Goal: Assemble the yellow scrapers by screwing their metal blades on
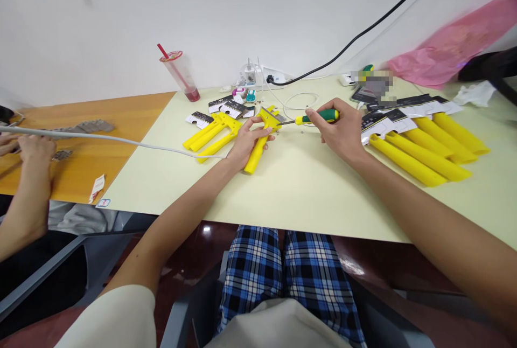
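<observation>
My left hand (243, 144) is closed around the handle of a yellow scraper (254, 157), whose head with a metal blade points away from me. In my right hand (344, 131) is a screwdriver (325, 116) with a green and yellow handle. Its shaft reaches left to the scraper's head; whether the tip sits in a screw is too small to tell. Just left of my left hand lie more yellow scrapers (207, 136), without cards. On the right, several yellow handles (420, 167) lie side by side with black-and-white cards (390, 122) at their far ends.
Behind the work stand a cup with a red straw (181, 76) and a power strip (258, 74) with cables. A pale cable (161, 147) crosses from the left to my left wrist. Another person's hand (37, 148) is at the wooden table (121, 116). A pink bag (448, 46) lies back right.
</observation>
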`<control>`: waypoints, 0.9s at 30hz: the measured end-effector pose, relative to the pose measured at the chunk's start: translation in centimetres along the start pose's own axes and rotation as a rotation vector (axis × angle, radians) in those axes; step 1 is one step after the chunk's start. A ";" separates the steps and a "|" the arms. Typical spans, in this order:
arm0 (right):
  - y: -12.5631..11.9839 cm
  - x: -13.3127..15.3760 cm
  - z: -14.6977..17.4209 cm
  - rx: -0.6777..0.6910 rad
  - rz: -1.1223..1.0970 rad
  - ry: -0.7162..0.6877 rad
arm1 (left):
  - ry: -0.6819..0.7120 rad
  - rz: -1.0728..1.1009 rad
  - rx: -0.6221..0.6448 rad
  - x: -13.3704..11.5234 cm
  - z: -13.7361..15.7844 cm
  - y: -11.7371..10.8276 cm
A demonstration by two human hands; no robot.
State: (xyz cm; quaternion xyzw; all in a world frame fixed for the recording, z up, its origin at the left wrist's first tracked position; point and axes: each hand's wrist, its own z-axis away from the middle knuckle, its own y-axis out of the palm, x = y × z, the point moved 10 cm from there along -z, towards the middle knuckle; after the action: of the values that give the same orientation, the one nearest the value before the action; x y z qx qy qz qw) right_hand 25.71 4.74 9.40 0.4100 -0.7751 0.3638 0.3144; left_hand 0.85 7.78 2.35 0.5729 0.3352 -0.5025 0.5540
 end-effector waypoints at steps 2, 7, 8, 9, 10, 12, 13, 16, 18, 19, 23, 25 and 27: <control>0.1 0.0 0.1 0.002 -0.005 0.010 | 0.000 0.002 0.005 0.0 0.0 0.0; 0.1 0.5 0.4 -0.009 0.026 -0.018 | 0.000 0.014 0.011 -0.1 0.1 0.1; 0.1 0.6 0.5 -0.012 0.033 -0.031 | -0.001 0.024 0.011 -0.1 0.1 0.1; 0.0 0.8 0.5 -0.014 0.034 -0.043 | -0.001 0.034 0.011 -0.1 0.0 0.1; 0.0 1.0 0.5 -0.015 0.030 -0.055 | -0.001 0.044 0.012 -0.1 0.0 0.1; -0.1 1.1 0.6 -0.009 0.015 -0.066 | 0.004 0.056 0.018 -0.1 0.0 0.2; -0.1 1.1 0.6 -0.005 0.013 -0.067 | 0.006 0.058 0.024 -0.2 0.0 0.2; -0.1 0.9 0.5 0.004 0.059 -0.066 | 0.008 0.054 0.035 -0.1 0.0 0.4; 0.0 0.8 0.4 0.013 0.106 -0.077 | 0.002 0.054 0.038 0.0 0.0 0.5; 0.0 0.7 0.4 0.017 0.119 -0.085 | 0.002 0.057 0.039 0.0 0.0 0.5; 0.1 0.7 0.4 0.015 0.099 -0.101 | 0.010 0.080 0.049 -0.2 0.2 0.8; -0.1 0.7 0.5 0.003 0.108 -0.103 | 0.003 0.088 0.046 -0.2 0.3 0.8; -0.1 0.8 0.5 -0.002 0.141 -0.112 | -0.007 0.087 0.036 -0.1 0.3 0.7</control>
State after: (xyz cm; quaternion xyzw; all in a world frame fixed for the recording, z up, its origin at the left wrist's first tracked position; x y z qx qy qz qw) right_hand 25.33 3.98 9.82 0.3739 -0.8186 0.3609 0.2446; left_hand 1.43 7.38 2.68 0.5952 0.2987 -0.4858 0.5661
